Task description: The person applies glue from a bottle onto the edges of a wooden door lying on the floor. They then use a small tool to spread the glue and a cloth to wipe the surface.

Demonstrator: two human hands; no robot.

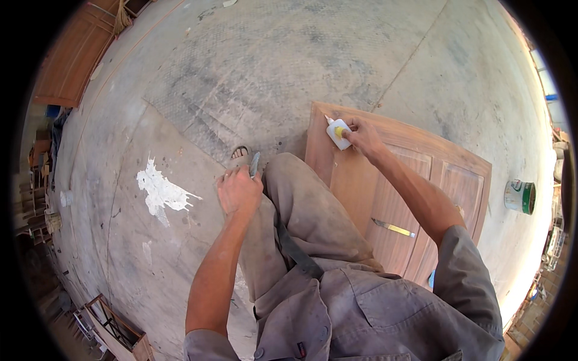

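1. Bottle (339,133) sits at the door's (415,198) far corner, right hand (362,136) wrapped round it.
2. I judge it light and squeezable; grip the body.
3. Left hand (239,191) rests on my knee, fingers curled round a blade (254,163).

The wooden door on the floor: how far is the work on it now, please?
Done: the wooden door lies flat on the concrete floor, panels fitted. In hand: the right hand presses a small white bottle, nozzle down, on its top corner; the left hand holds a slim tool at the knee. Left: a metal blade lies unused on the door; no other spots look treated.
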